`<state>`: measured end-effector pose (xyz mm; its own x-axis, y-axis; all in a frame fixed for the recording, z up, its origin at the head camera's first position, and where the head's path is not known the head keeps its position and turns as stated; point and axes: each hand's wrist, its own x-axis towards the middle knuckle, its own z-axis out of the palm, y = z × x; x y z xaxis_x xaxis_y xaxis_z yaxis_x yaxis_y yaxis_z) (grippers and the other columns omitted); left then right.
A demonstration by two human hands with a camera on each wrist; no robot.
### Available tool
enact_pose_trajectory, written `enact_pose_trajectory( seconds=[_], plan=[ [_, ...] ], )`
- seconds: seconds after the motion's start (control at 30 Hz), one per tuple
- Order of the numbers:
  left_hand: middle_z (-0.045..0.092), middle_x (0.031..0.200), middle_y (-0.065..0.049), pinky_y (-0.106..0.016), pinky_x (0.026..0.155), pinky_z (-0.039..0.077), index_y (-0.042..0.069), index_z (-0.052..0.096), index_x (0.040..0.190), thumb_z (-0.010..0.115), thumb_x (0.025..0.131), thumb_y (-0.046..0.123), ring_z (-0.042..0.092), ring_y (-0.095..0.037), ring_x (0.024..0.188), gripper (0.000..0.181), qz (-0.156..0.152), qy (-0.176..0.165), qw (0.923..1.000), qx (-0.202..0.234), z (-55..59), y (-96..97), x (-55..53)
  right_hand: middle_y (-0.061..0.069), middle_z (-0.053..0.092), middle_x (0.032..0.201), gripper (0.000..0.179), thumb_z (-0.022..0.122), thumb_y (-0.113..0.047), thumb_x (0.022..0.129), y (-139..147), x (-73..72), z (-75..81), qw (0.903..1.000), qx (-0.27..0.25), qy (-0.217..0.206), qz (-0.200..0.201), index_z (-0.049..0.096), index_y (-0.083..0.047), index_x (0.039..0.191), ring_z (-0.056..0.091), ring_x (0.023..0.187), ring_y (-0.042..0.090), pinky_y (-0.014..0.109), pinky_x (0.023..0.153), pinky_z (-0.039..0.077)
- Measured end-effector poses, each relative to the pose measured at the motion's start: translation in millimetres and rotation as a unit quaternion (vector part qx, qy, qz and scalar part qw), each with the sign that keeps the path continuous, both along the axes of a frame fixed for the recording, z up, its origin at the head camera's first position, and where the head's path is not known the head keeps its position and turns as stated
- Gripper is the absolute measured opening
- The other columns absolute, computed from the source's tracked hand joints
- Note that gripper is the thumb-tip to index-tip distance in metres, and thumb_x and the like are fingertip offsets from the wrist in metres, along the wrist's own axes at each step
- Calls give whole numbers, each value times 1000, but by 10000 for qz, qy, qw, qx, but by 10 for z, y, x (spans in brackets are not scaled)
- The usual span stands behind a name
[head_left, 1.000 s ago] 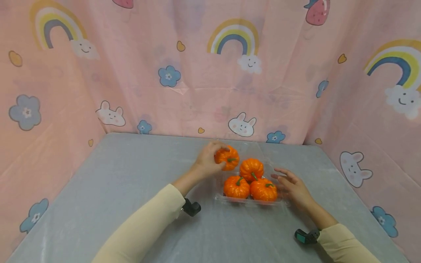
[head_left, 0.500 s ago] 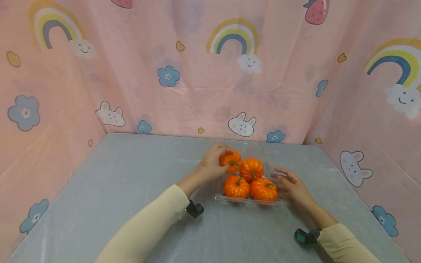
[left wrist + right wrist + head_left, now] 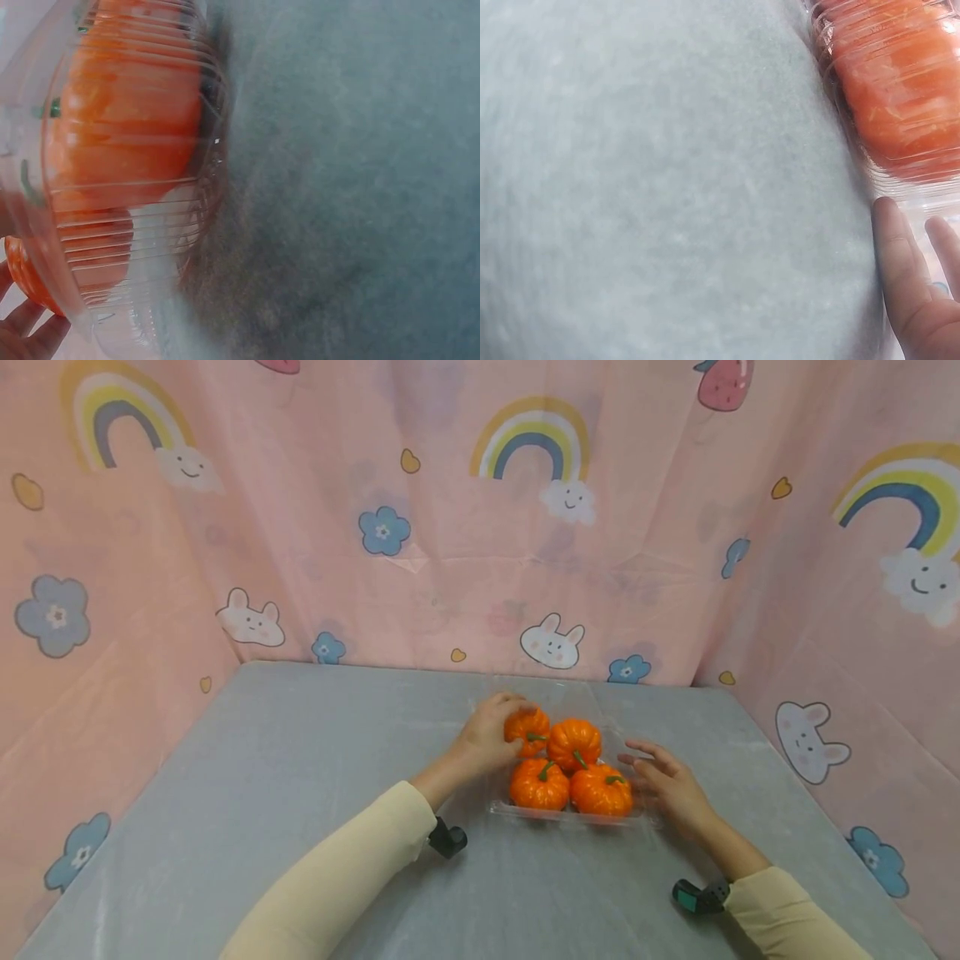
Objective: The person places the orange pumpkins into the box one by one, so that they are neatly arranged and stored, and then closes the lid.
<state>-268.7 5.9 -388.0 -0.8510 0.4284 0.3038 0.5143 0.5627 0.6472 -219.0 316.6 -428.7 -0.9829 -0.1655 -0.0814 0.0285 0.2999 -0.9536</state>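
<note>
A small orange pumpkin (image 3: 531, 727) with a green stem is held in my left hand (image 3: 486, 732), fingers over its top and thumb in front. It is at the back left corner of a clear plastic clamshell box (image 3: 517, 812). Three more pumpkins sit in the box: one at the back right (image 3: 573, 743), one at the front left (image 3: 538, 787), one at the front right (image 3: 602, 792). In the left wrist view, fingertips (image 3: 46, 334) touch the held pumpkin (image 3: 26, 276). My right hand (image 3: 671, 789) is beside the box's right wall, fingers loosely extended, holding nothing.
The box stands on a grey cloth-covered table (image 3: 300, 752), its transparent lid (image 3: 566, 697) folded back behind it. A pink patterned curtain (image 3: 420, 593) encloses the back and both sides. Black wrist devices sit at both sleeves.
My left hand has moved the pumpkin rightward and down into the back left of the box, close to the back right pumpkin. The right hand stays in place.
</note>
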Motion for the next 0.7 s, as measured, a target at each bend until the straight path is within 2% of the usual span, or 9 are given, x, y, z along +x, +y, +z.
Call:
enact_pose_trajectory(
  seconds=[0.1,0.17,0.3,0.4,0.5,0.7],
  plan=[
    [52,137,-5,-39,105,45,16,60,127,69,81,3,49,-25,128,48,-14,-10,10000,20,-7,3,1,28,41,145,56,42,-38,102,-1,-7,-1,10000,14,6,-22,31,-6,147,66,94,3,32,80,58],
    [52,136,-6,-40,105,45,15,61,126,69,80,3,49,-26,128,48,-21,-12,10000,49,-16,2,-5,24,45,144,56,42,-38,102,-2,-8,1,10000,12,12,-23,31,-6,146,67,94,3,31,80,58],
    [52,136,-6,-40,105,46,14,61,126,70,79,2,50,-26,127,49,36,-20,10000,7,-25,5,-12,1,60,132,54,43,-37,102,7,-5,4,9999,-96,41,34,33,-7,146,67,94,3,29,79,58],
    [51,137,-5,-41,104,46,15,61,126,70,78,2,49,-27,127,51,70,-43,10000,-48,-29,9,-14,-12,62,124,53,44,-36,102,12,-7,-1,9999,-128,63,60,34,-7,145,67,94,3,28,78,58],
    [51,136,-5,-40,104,46,15,60,126,71,78,3,49,-26,127,50,74,-59,9999,-99,-34,11,-16,-7,61,127,54,43,-37,102,13,-8,-4,9999,-71,60,59,33,-7,146,67,94,3,28,79,58],
    [50,135,-5,-41,105,46,16,59,126,72,77,4,48,-26,126,52,63,-82,9997,-223,-62,5,-23,18,51,141,56,43,-38,102,4,-9,-22,10000,90,13,-21,32,-6,146,67,94,4,30,81,58]
  ],
)
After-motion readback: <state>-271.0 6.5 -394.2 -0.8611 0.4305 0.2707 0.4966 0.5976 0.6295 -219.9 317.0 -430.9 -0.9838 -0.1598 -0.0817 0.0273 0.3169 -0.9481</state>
